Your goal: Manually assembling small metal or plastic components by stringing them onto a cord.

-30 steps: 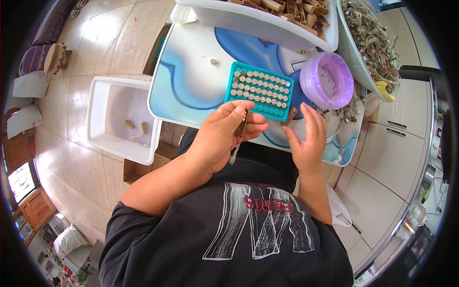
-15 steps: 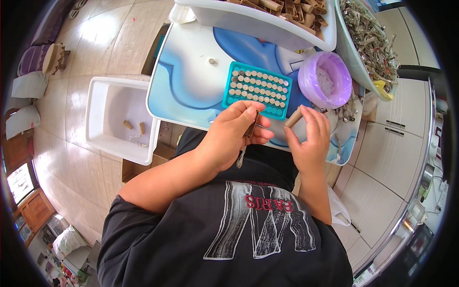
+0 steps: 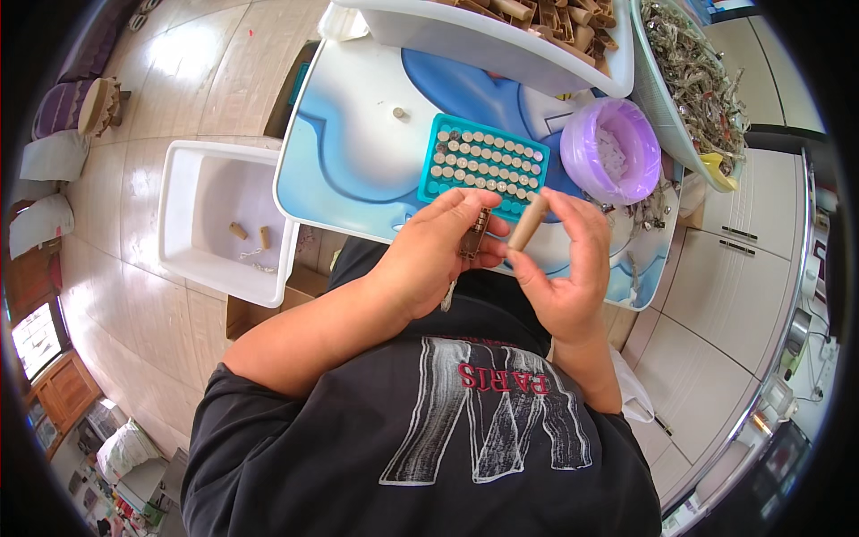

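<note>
My left hand [image 3: 420, 255] is closed around a small brown plastic casing half [image 3: 472, 240]. Its open side faces up, and small round metallic pieces show in a row inside. A pale wire or cord [image 3: 449, 295] hangs below that hand. Between the thumb and fingers of my right hand [image 3: 577, 264] is a tan, rounded casing cover [image 3: 529, 222], held tilted just right of the brown half; the two look slightly apart. Just beyond both hands lies a teal tray [image 3: 424, 174] with rows of small round button cells [image 3: 483, 154].
A purple-lined tub [image 3: 644, 125] holds whitish bits. White bins of brown casings [image 3: 573, 27] and tangled wired parts [image 3: 689, 80] stand at the back. One small cylinder [image 3: 399, 114] stands on the blue-white table [image 3: 344, 85]. Left, a white bin [image 3: 170, 215] holds two tan pieces.
My right hand has moved left with the tan cover, bringing it close to the brown half and more upright. My left hand has turned the brown half so its inside shows more.
</note>
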The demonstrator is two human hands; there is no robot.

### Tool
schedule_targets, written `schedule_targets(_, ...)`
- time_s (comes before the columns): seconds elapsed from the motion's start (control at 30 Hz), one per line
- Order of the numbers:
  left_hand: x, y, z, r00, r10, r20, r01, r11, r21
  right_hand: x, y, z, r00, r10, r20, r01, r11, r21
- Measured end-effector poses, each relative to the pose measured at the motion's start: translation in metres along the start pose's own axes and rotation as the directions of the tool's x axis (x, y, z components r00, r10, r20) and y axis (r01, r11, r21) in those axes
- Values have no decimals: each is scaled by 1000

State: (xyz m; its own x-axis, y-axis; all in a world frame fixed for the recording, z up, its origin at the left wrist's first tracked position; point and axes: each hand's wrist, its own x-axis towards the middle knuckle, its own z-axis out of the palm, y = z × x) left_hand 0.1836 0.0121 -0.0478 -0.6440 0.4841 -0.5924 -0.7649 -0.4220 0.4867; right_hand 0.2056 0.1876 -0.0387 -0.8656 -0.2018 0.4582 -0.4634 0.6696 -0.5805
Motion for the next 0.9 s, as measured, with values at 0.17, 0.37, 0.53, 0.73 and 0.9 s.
schedule_targets(0.17,3,-3,0,998,5,68,3,993,-114,3,-10,7,992,-4,128,-7,997,81)
schedule_targets(0.37,3,-6,0,993,33,115,-20,993,-114,2,-12,10,986,-1,165,-13,996,88)
schedule_targets(0.53,1,-6,1,990,48,130,-32,992,-124,0,-12,11,984,11,180,-22,998,60)
schedule_targets(0.73,-2,-7,3,988,65,138,-70,997,30,-2,-10,13,989,1,151,-7,999,39)
schedule_targets(0.9,-6,-11,0,970,143,195,-171,976,133,-1,-3,7,978,154,138,-184,953,242)
